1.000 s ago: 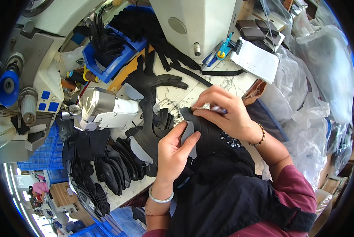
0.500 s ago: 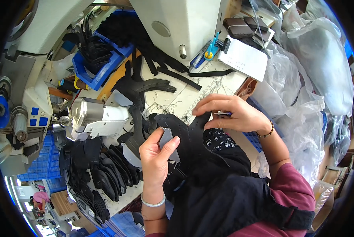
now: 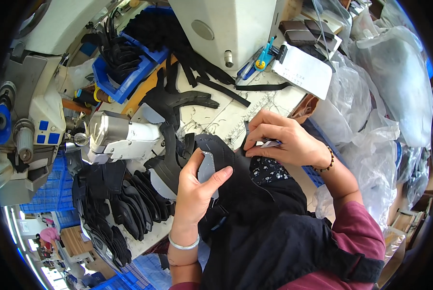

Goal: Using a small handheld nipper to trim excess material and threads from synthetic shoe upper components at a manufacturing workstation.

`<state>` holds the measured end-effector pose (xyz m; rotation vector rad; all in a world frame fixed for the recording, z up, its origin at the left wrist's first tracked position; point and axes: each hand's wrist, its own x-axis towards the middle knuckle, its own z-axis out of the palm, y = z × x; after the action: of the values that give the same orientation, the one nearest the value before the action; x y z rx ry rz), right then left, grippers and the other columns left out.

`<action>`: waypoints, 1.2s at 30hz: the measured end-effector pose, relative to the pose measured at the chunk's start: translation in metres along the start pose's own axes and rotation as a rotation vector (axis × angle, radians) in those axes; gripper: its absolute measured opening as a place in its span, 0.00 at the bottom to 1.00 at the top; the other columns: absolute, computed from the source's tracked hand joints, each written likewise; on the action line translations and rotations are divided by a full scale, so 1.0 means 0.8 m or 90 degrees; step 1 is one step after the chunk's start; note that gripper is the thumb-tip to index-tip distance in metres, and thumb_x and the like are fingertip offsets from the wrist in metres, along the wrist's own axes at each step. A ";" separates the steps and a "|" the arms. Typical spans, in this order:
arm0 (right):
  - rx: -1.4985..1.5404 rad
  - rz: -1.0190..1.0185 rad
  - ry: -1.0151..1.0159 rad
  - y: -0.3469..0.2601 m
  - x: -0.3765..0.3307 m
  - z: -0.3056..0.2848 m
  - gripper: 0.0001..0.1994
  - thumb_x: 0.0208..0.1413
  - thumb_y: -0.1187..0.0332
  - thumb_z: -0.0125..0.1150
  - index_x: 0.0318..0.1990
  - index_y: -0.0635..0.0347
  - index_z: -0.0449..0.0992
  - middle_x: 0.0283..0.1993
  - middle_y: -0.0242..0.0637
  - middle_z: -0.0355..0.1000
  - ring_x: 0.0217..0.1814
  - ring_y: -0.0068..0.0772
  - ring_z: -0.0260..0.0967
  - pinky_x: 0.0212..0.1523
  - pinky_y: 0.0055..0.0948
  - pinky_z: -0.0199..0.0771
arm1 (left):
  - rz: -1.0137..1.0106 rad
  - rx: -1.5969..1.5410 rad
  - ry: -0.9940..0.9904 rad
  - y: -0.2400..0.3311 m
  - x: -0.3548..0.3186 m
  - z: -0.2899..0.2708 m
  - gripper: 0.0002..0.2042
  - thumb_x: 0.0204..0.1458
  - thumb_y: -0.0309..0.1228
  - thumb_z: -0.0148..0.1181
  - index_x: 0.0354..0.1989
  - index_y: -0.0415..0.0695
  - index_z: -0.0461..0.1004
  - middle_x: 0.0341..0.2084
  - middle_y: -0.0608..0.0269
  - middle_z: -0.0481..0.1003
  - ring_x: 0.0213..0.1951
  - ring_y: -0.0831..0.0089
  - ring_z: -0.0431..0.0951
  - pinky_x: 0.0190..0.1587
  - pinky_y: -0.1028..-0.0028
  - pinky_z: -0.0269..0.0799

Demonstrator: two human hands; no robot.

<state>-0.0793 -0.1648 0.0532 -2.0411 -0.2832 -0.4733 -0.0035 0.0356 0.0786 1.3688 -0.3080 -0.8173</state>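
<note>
— Far left? 
— Grey-white sewing machine (image 3: 33, 130) with small blue square buttons, a blue round knob at its edge. Just right of it, a silvery cylinder arm (image 3: 115, 135). Below that, stacked black cut pieces (image 3: 124, 208) fanned along the table edge.

— Above those? 
— Blue plastic bin (image 3: 124, 72), rectangular, crammed with black strips. Beside it, a yellow thread spool (image 3: 98, 93), partly hidden.

— Middle? 
— Left hand (image 3: 197, 191), silver bangle on the wrist, fingers curled and thumb pressed down, closed on a small grey piece (image 3: 206, 166) with a rounded top and stitched border. Grey piece lying against the black shoe upper (image 3: 226, 159), itself resting at the near edge of the pale worktable (image 3: 226, 118), partly over the dark apron in the lap.

— And the other hand? 
— Right hand (image 3: 284, 140), bead bracelet at the wrist, fingers bent, pinching the far rim of the black shoe upper; a slim blue-tipped tool under the fingers, kind unclear.

— Further right, any labels? 
— White rectangular card (image 3: 305, 70), tilted, faint print, propped beside the machine base (image 3: 231, 29). Blue-handled snips (image 3: 257, 60) just left of it. Crumpled clear plastic bags (image 3: 385, 96) filling the right side.
</note>
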 end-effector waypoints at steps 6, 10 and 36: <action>0.007 0.007 -0.038 0.001 0.002 0.000 0.08 0.44 0.72 0.63 0.31 0.63 0.70 0.33 0.37 0.65 0.31 0.36 0.68 0.32 0.30 0.70 | 0.048 0.078 -0.020 0.004 -0.002 0.005 0.11 0.47 0.21 0.58 0.40 0.38 0.69 0.34 0.67 0.71 0.36 0.83 0.69 0.41 0.82 0.63; 0.014 0.022 -0.014 0.000 0.004 0.000 0.08 0.39 0.79 0.61 0.27 0.63 0.67 0.32 0.35 0.65 0.31 0.28 0.66 0.30 0.24 0.67 | 0.057 0.024 -0.021 0.008 -0.005 0.007 0.15 0.46 0.20 0.57 0.44 0.36 0.67 0.38 0.63 0.72 0.40 0.80 0.70 0.45 0.80 0.63; -0.078 0.134 0.312 0.019 -0.004 -0.011 0.09 0.47 0.73 0.62 0.34 0.64 0.70 0.29 0.33 0.64 0.28 0.22 0.65 0.27 0.24 0.66 | 0.106 -0.042 -0.015 0.009 -0.012 0.006 0.08 0.47 0.18 0.55 0.36 0.37 0.67 0.36 0.55 0.73 0.48 0.67 0.70 0.48 0.77 0.63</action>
<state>-0.0783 -0.1797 0.0441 -1.9705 0.2589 -0.8504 -0.0107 0.0386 0.0889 1.2541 -0.4044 -0.6991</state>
